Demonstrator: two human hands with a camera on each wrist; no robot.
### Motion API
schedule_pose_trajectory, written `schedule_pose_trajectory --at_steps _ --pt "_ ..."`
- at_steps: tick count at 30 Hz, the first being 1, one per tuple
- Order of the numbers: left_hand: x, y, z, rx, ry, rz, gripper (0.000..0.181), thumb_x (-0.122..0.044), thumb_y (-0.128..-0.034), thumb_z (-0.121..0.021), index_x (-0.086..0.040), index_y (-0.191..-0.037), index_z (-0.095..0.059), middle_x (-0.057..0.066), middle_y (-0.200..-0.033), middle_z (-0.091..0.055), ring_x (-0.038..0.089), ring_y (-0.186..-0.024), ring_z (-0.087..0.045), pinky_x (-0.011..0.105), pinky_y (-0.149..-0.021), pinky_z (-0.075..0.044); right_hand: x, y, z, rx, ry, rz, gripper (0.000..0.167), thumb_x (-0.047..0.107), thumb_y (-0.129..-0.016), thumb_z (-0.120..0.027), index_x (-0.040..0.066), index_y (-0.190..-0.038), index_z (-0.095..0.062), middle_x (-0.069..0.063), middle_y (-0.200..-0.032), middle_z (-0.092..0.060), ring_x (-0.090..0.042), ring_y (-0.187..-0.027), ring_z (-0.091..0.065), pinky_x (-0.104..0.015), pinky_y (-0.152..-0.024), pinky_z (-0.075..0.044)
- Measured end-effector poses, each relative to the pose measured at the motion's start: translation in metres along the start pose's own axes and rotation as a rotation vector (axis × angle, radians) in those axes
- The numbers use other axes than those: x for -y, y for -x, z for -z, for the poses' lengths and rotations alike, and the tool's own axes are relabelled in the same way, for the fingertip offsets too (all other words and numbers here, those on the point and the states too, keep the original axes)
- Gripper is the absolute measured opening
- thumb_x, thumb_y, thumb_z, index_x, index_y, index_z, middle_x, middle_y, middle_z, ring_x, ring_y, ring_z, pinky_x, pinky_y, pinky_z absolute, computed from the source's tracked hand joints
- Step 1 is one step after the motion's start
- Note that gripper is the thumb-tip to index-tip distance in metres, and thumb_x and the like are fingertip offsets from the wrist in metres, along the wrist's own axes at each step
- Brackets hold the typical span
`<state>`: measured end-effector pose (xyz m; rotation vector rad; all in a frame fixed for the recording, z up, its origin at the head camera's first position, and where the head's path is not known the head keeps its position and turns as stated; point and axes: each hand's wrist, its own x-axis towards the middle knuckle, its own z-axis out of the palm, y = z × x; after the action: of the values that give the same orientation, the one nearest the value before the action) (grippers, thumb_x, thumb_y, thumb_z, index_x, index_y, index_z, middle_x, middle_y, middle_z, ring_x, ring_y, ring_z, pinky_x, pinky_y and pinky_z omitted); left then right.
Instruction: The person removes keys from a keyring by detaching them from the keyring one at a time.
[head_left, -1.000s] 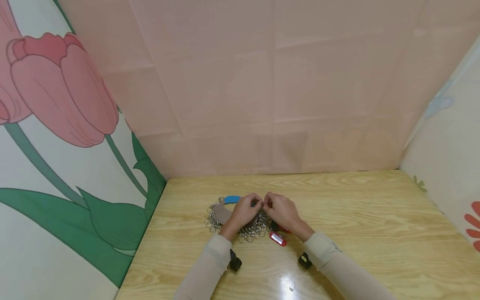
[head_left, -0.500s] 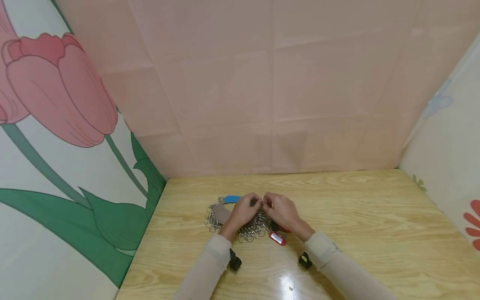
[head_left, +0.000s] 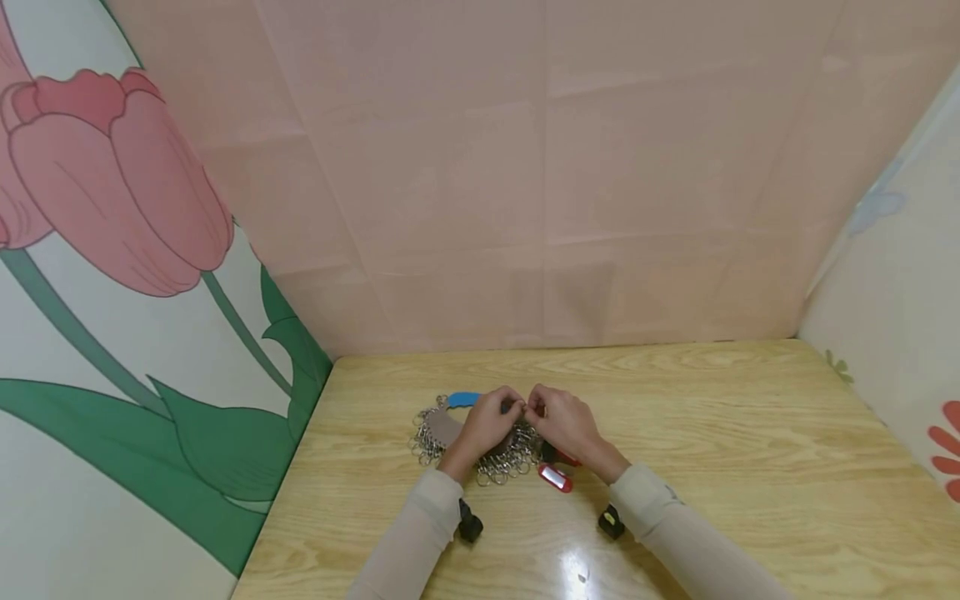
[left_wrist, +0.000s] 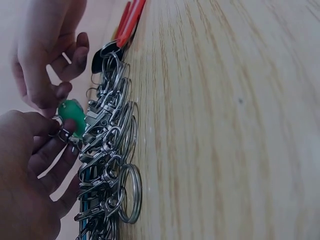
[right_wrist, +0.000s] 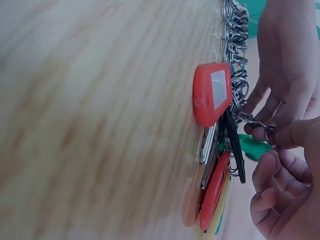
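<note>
In the head view my left hand (head_left: 491, 421) and right hand (head_left: 566, 421) meet fingertip to fingertip over a cluster of metal key rings (head_left: 510, 467). In the left wrist view a green key tag (left_wrist: 72, 116) hangs between both hands. My left hand (left_wrist: 25, 175) pinches a small metal ring with a clasp (left_wrist: 64, 134) beside the tag. The thumb and finger of my right hand (right_wrist: 290, 187) pinch the green tag's ring end in the right wrist view. Whether tag and ring are joined is hidden by the fingertips.
A curved brown holder (head_left: 444, 427) edged with many clasps and rings lies under the hands, a blue piece (head_left: 463, 399) behind it. A red key tag (head_left: 556, 477) lies in front; more red, black and yellow tags (right_wrist: 216, 190) are stacked beside it on the wooden table (head_left: 712, 467).
</note>
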<state>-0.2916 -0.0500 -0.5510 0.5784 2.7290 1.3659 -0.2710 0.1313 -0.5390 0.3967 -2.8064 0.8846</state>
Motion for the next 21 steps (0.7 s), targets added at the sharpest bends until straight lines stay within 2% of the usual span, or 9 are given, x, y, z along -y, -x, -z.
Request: schedule_pose_trajectory --at_steps 12,21 --pt "-0.0016 0.0016 0.0001 -0.004 -0.002 -0.016 0.015 -0.025 -0.108 -0.065 -0.016 -0.11 -0.076 0.001 -0.107 -0.078 0.012 -0.094 -0.07 0.035 -0.086 -0.058 0.0009 -0.0008 0.0 -0.008 0.007 0.007 0.011 0.02 -0.093 -0.079 0.016 -0.091 -0.069 0.003 -0.079 -0.07 -0.009 -0.062 -0.057 -0.031 -0.056 -0.047" --pt "-0.0023 0.0018 0.0008 0.007 -0.013 -0.007 0.014 -0.024 -0.1087 -0.064 -0.016 -0.11 -0.075 0.002 -0.106 -0.078 0.004 -0.077 -0.064 0.03 -0.079 -0.056 0.0014 0.0006 0.001 -0.01 -0.007 0.026 0.008 0.017 -0.093 -0.077 0.016 -0.092 -0.069 0.004 -0.079 -0.068 -0.01 -0.062 -0.055 -0.03 -0.055 -0.044"
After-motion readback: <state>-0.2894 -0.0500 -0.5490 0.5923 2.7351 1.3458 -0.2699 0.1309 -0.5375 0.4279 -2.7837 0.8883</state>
